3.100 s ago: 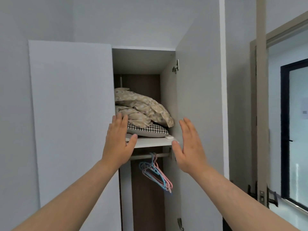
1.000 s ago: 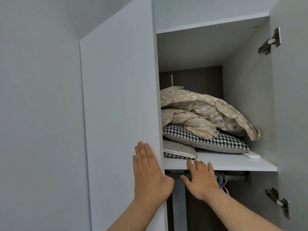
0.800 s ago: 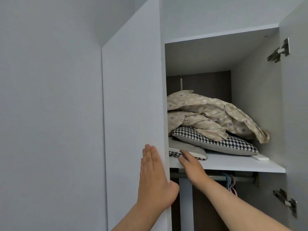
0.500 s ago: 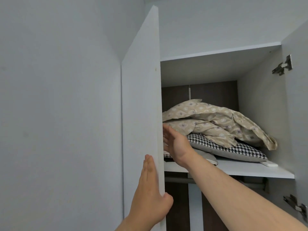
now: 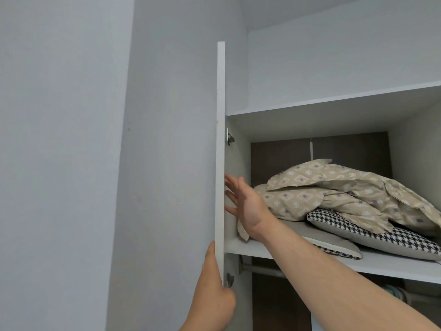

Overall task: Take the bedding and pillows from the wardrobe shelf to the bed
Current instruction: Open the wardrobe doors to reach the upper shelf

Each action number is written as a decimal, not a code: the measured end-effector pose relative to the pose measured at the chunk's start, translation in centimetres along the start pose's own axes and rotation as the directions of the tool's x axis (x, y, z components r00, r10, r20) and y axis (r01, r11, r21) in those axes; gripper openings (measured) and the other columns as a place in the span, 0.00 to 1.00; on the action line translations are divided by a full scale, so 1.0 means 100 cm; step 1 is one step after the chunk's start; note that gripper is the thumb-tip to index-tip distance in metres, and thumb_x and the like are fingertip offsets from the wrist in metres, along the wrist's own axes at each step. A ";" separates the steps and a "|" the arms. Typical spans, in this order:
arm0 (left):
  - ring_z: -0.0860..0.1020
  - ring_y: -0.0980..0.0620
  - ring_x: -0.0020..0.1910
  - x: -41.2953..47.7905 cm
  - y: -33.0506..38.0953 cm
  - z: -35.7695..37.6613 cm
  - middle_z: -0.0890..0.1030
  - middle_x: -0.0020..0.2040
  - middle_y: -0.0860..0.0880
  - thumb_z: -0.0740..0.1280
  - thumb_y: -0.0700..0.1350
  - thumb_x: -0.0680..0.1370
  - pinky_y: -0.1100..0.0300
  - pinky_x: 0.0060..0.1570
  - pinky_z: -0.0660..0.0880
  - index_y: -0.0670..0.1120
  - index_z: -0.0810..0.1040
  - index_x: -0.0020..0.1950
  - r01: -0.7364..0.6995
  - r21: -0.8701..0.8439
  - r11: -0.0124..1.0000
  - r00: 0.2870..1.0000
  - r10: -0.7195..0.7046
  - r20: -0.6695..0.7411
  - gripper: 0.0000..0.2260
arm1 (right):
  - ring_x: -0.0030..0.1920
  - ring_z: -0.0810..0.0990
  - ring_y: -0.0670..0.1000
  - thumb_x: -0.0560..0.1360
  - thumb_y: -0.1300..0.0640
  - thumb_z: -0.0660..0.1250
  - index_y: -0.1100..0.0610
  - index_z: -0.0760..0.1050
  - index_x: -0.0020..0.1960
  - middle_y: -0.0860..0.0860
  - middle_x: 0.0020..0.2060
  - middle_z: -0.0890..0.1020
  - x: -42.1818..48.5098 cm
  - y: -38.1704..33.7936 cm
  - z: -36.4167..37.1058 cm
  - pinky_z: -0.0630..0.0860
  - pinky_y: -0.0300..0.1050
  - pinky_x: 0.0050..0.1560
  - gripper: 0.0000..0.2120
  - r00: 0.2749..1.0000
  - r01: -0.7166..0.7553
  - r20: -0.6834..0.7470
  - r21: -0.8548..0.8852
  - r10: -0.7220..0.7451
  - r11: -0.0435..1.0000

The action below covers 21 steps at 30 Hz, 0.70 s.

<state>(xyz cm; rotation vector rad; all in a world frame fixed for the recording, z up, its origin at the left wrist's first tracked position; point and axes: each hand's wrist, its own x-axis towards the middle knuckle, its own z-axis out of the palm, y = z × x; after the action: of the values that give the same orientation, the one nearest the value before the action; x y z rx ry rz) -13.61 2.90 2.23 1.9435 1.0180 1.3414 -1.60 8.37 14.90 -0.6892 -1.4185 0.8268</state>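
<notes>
A crumpled beige patterned bedding [image 5: 338, 189] lies on the white wardrobe shelf [image 5: 372, 265], on top of a black-and-white houndstooth pillow [image 5: 372, 231] and a flatter grey pillow [image 5: 334, 244] beneath it. My right hand [image 5: 245, 204] reaches into the shelf's left end with fingers spread, just left of the bedding, holding nothing. My left hand [image 5: 214, 295] presses flat against the left wardrobe door [image 5: 220, 163], which I see edge-on; its fingers are partly hidden behind the door.
A grey wall [image 5: 71, 163] stands left of the door. A hanging rail [image 5: 262, 271] runs under the shelf, with hangers [image 5: 391, 290] at the lower right. Door hinges [image 5: 229, 137] sit at the wardrobe's left side.
The left door has swung further open, now edge-on. My right hand rose from the shelf's front edge into the shelf beside the bedding. My view moved closer and left.
</notes>
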 end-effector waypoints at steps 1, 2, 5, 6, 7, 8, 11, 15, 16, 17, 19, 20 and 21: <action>0.72 0.55 0.63 -0.001 -0.001 -0.007 0.72 0.64 0.59 0.67 0.37 0.73 0.59 0.63 0.73 0.60 0.57 0.73 -0.001 -0.028 1.000 1.000 0.000 -0.023 0.35 | 0.73 0.65 0.46 0.81 0.40 0.49 0.47 0.68 0.73 0.44 0.72 0.69 0.000 0.000 0.007 0.65 0.51 0.66 0.24 1.000 -0.007 0.005 -0.003 0.007 1.000; 0.74 0.56 0.59 -0.001 -0.001 -0.015 0.74 0.60 0.60 0.67 0.36 0.73 0.66 0.55 0.74 0.59 0.60 0.71 -0.009 -0.051 0.999 0.999 0.007 -0.045 0.32 | 0.74 0.64 0.47 0.82 0.41 0.48 0.47 0.67 0.73 0.44 0.73 0.68 0.001 0.000 0.014 0.65 0.50 0.65 0.24 1.000 -0.018 0.010 -0.004 0.018 1.000; 0.77 0.59 0.51 -0.001 -0.007 -0.036 0.76 0.52 0.61 0.65 0.34 0.73 0.72 0.38 0.73 0.57 0.66 0.66 0.014 -0.105 0.994 0.993 -0.026 -0.114 0.27 | 0.74 0.63 0.47 0.82 0.41 0.47 0.48 0.66 0.73 0.43 0.73 0.67 0.004 -0.001 0.031 0.64 0.50 0.65 0.24 0.998 -0.052 0.028 -0.014 0.052 0.999; 0.77 0.60 0.49 0.000 -0.010 -0.042 0.77 0.51 0.60 0.64 0.34 0.72 0.70 0.38 0.73 0.56 0.67 0.65 0.032 -0.121 0.992 0.990 -0.048 -0.135 0.26 | 0.75 0.62 0.47 0.82 0.41 0.47 0.48 0.66 0.74 0.44 0.74 0.66 0.005 0.000 0.036 0.64 0.50 0.66 0.25 0.997 -0.059 0.040 -0.020 0.060 0.998; 0.77 0.60 0.48 0.001 -0.012 -0.048 0.78 0.50 0.59 0.64 0.34 0.71 0.68 0.39 0.73 0.55 0.68 0.64 0.047 -0.136 0.990 0.986 -0.068 -0.154 0.25 | 0.75 0.62 0.47 0.82 0.41 0.47 0.48 0.65 0.74 0.44 0.74 0.66 0.006 0.001 0.042 0.63 0.51 0.67 0.25 0.997 -0.062 0.052 -0.027 0.064 0.998; 0.77 0.60 0.48 0.002 -0.014 -0.052 0.79 0.49 0.58 0.63 0.33 0.71 0.66 0.39 0.72 0.54 0.69 0.63 0.061 -0.153 0.986 0.981 -0.088 -0.172 0.25 | 0.75 0.61 0.47 0.82 0.41 0.47 0.49 0.65 0.74 0.44 0.74 0.66 0.007 0.002 0.046 0.62 0.52 0.68 0.25 0.996 -0.063 0.060 -0.033 0.065 0.997; 0.76 0.62 0.47 0.003 -0.016 -0.060 0.78 0.49 0.57 0.62 0.31 0.71 0.70 0.36 0.70 0.53 0.70 0.61 0.069 -0.178 0.982 0.969 -0.108 -0.221 0.24 | 0.75 0.60 0.46 0.82 0.41 0.46 0.49 0.66 0.74 0.43 0.73 0.66 0.010 0.005 0.057 0.62 0.52 0.68 0.25 0.995 -0.078 0.061 -0.044 0.081 0.996; 0.76 0.63 0.49 0.003 -0.018 -0.066 0.77 0.50 0.59 0.62 0.32 0.71 0.71 0.38 0.70 0.57 0.69 0.59 0.043 -0.171 0.984 0.966 -0.085 -0.243 0.24 | 0.75 0.60 0.46 0.83 0.42 0.45 0.50 0.66 0.74 0.43 0.73 0.67 0.015 0.011 0.063 0.62 0.51 0.68 0.25 0.995 -0.069 0.062 -0.056 0.072 0.996; 0.76 0.62 0.50 0.004 -0.021 -0.066 0.77 0.51 0.59 0.63 0.33 0.70 0.70 0.40 0.70 0.59 0.68 0.58 0.043 -0.162 0.986 0.967 -0.081 -0.242 0.24 | 0.75 0.60 0.46 0.83 0.42 0.45 0.50 0.66 0.74 0.43 0.73 0.67 0.016 0.011 0.064 0.62 0.51 0.69 0.25 0.996 -0.068 0.061 -0.056 0.072 0.996; 0.76 0.61 0.52 0.003 -0.024 -0.067 0.77 0.52 0.58 0.63 0.34 0.69 0.68 0.43 0.71 0.60 0.68 0.57 0.042 -0.144 0.989 0.967 -0.077 -0.244 0.24 | 0.75 0.61 0.46 0.83 0.42 0.46 0.50 0.66 0.74 0.43 0.73 0.68 0.016 0.012 0.064 0.62 0.51 0.69 0.25 0.996 -0.065 0.059 -0.057 0.069 0.996; 0.75 0.55 0.58 0.000 -0.025 -0.066 0.76 0.55 0.57 0.63 0.38 0.67 0.62 0.51 0.72 0.60 0.68 0.61 0.044 -0.089 0.995 0.964 -0.066 -0.257 0.27 | 0.75 0.61 0.46 0.83 0.43 0.46 0.51 0.67 0.73 0.44 0.73 0.68 0.017 0.013 0.066 0.62 0.52 0.70 0.25 0.997 -0.059 0.055 -0.060 0.062 0.996; 0.72 0.53 0.62 -0.003 -0.024 -0.066 0.74 0.59 0.57 0.64 0.39 0.67 0.61 0.56 0.70 0.57 0.66 0.67 0.049 -0.056 0.997 0.963 -0.062 -0.262 0.30 | 0.74 0.62 0.46 0.83 0.43 0.46 0.51 0.67 0.73 0.44 0.73 0.68 0.017 0.014 0.066 0.62 0.52 0.70 0.25 0.997 -0.056 0.052 -0.060 0.059 0.997; 0.68 0.51 0.67 -0.006 -0.021 -0.065 0.69 0.65 0.56 0.64 0.39 0.69 0.62 0.62 0.67 0.52 0.62 0.73 0.058 -0.015 0.998 0.963 -0.060 -0.263 0.33 | 0.74 0.62 0.46 0.83 0.43 0.46 0.51 0.68 0.73 0.44 0.73 0.68 0.017 0.014 0.066 0.63 0.52 0.71 0.24 0.997 -0.050 0.048 -0.059 0.053 0.997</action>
<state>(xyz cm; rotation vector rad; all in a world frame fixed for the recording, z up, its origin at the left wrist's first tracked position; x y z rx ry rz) -20.40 3.73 2.48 1.7453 1.1835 1.5972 -8.32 10.10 15.03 -0.7565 -1.4790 0.8510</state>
